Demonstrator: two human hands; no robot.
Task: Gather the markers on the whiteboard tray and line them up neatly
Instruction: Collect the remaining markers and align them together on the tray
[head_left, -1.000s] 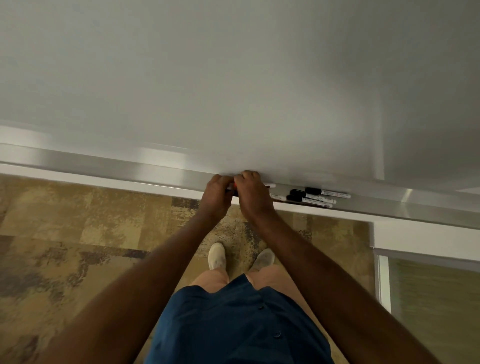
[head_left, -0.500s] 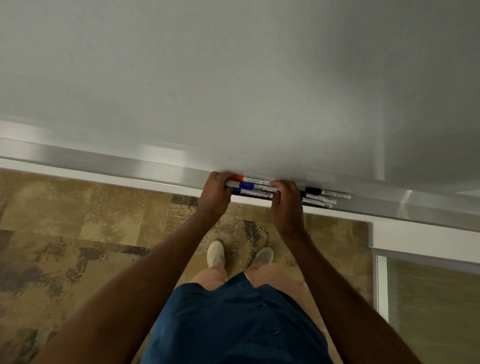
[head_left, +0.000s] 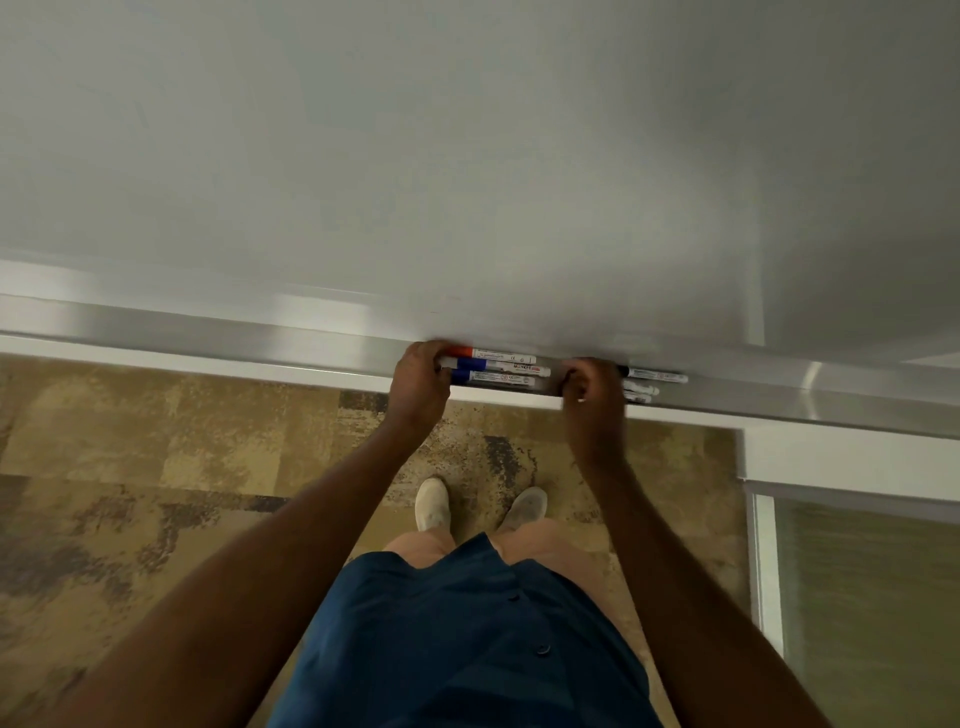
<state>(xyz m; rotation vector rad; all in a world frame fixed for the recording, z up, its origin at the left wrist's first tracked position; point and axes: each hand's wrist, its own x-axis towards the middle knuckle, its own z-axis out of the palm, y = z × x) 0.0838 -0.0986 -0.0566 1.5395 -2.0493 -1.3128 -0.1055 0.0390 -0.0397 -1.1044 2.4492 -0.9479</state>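
Three markers lie side by side on the aluminium whiteboard tray (head_left: 208, 338): a red-capped marker (head_left: 493, 356) at the back, then two blue-capped markers (head_left: 501, 368) (head_left: 493, 380). My left hand (head_left: 418, 382) curls over their cap ends at the left. Further right lie three black markers (head_left: 653, 375), parallel, with their white barrels pointing right. My right hand (head_left: 592, 395) is closed over their left ends and hides the caps. A short gap of bare tray separates the two groups.
The whiteboard (head_left: 467, 156) fills the upper view. A patterned brown carpet (head_left: 156, 467) and my two shoes are below the tray. A white wall edge and a glass panel (head_left: 857, 597) stand at the lower right.
My right hand has slid right, from the coloured markers' right ends to the black markers. The three coloured markers now show fully. My left hand stayed at their caps.
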